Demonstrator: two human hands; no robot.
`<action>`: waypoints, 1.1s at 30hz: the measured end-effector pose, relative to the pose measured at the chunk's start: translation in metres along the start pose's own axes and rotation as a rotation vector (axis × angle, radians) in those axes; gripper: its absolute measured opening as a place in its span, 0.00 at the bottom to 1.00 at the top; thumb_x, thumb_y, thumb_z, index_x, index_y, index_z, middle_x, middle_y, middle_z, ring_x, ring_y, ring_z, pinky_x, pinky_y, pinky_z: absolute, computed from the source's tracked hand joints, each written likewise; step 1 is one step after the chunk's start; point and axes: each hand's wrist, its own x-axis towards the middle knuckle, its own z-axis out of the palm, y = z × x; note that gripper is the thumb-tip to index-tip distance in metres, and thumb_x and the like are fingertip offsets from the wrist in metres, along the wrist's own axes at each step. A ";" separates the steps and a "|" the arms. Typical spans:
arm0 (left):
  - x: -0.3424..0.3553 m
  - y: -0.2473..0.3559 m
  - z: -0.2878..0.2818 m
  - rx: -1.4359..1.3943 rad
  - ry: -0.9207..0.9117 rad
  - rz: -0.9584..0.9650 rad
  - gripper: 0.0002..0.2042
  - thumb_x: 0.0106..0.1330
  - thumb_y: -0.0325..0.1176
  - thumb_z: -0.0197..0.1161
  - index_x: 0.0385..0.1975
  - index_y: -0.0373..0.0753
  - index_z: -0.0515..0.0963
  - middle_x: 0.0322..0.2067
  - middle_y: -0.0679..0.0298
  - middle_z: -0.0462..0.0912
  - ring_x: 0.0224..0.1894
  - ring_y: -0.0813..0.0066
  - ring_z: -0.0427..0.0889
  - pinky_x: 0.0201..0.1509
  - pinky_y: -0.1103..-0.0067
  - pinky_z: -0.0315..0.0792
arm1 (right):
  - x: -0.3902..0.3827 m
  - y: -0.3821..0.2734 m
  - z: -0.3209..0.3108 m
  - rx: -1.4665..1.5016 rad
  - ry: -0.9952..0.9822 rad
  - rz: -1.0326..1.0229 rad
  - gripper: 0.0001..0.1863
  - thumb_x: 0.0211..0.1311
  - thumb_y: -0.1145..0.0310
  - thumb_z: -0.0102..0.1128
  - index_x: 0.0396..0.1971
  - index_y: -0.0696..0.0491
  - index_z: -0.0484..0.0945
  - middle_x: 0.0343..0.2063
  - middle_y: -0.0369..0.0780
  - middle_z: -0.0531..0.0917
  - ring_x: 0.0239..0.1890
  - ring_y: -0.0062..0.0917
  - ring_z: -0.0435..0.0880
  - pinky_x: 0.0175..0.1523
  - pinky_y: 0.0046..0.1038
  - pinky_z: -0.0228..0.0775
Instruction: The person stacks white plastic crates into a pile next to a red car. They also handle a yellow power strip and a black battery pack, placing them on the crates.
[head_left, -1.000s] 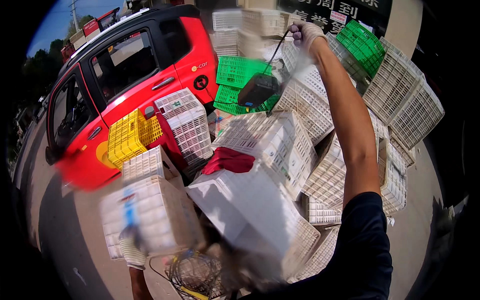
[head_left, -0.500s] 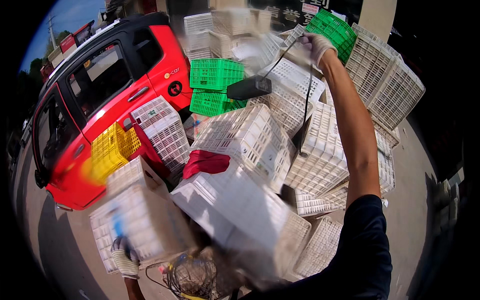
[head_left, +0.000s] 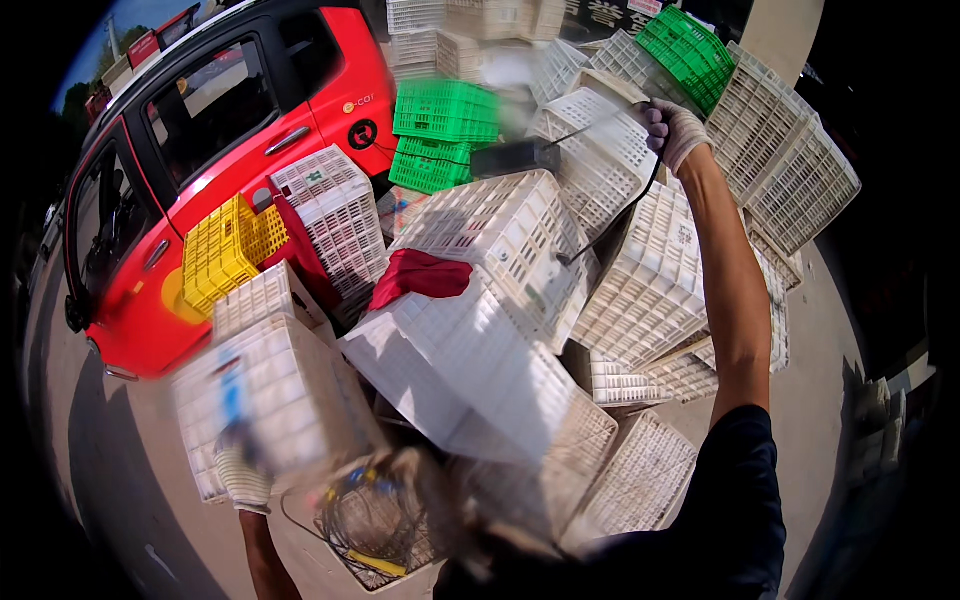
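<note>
An outdoor yard (head_left: 815, 400) is indicated: grey paved ground (head_left: 155, 490) is lit by direct sunlight, white slatted plastic crates (head_left: 645, 285) are heaped, and a glossy red car (head_left: 240, 182) is parked alongside.

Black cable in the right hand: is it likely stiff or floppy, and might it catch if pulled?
The black cable is probably flexible yet slightly springy, as it bends in a smooth curve below the right hand. Its thicker end could snag if pulled, since it shows in front of a white crate with many slots.
</note>
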 end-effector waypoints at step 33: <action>0.001 0.003 -0.002 -0.005 0.081 0.018 0.25 0.48 0.25 0.58 0.52 0.35 0.75 0.52 0.49 0.75 0.57 0.48 0.70 0.61 0.60 0.65 | 0.015 0.051 0.036 -0.046 0.219 -0.134 0.19 0.65 0.63 0.52 0.12 0.44 0.69 0.09 0.31 0.70 0.09 0.19 0.61 0.14 0.25 0.50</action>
